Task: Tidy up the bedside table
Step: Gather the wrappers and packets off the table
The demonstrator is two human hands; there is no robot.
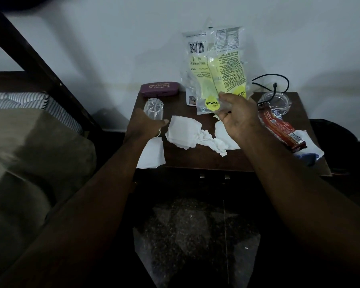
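Two hands work: right hand (238,117) pinches plastic wrapper (216,67) (raised); left hand (146,123) grip spread.

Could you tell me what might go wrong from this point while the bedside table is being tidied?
The left hand reaches beside a clear plastic cup lying near the table's left edge; a nudge could roll it off. The yellow packet is pinched only at its bottom by the right hand, so it may slip or flop. A tissue overhangs the front edge and could fall.
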